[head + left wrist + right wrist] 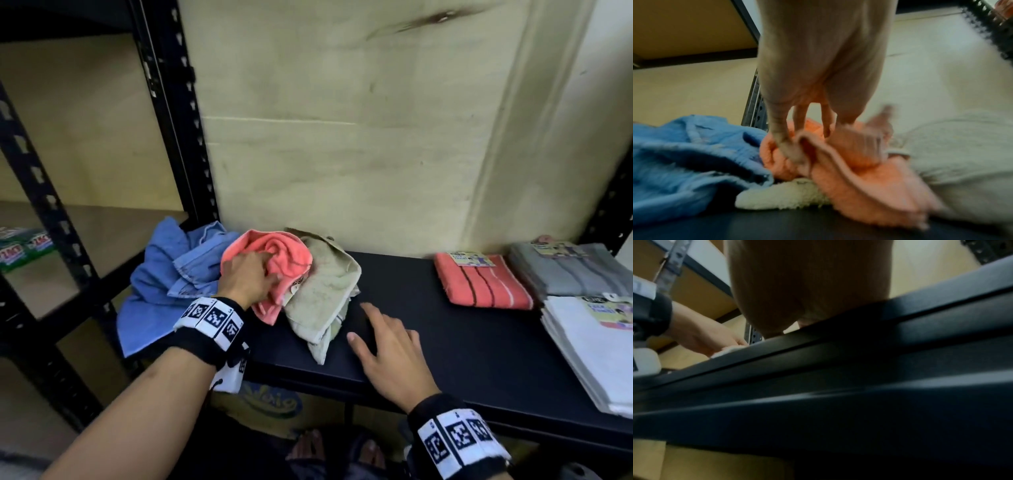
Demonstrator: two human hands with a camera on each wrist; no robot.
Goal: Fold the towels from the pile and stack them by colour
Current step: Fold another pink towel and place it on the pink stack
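Note:
A loose pile lies at the left of the black shelf: a crumpled blue towel, a coral towel and a pale green towel. My left hand grips the coral towel, fingers curled into its folds. My right hand rests open and flat on the bare shelf just right of the pile, holding nothing. Folded stacks sit at the right: coral striped, grey and white. The right wrist view shows only my palm and the shelf's front edge.
Black slotted rack posts stand left of the pile, against a pale wall. A neighbouring shelf at the left holds green packets. A cardboard box sits under the shelf.

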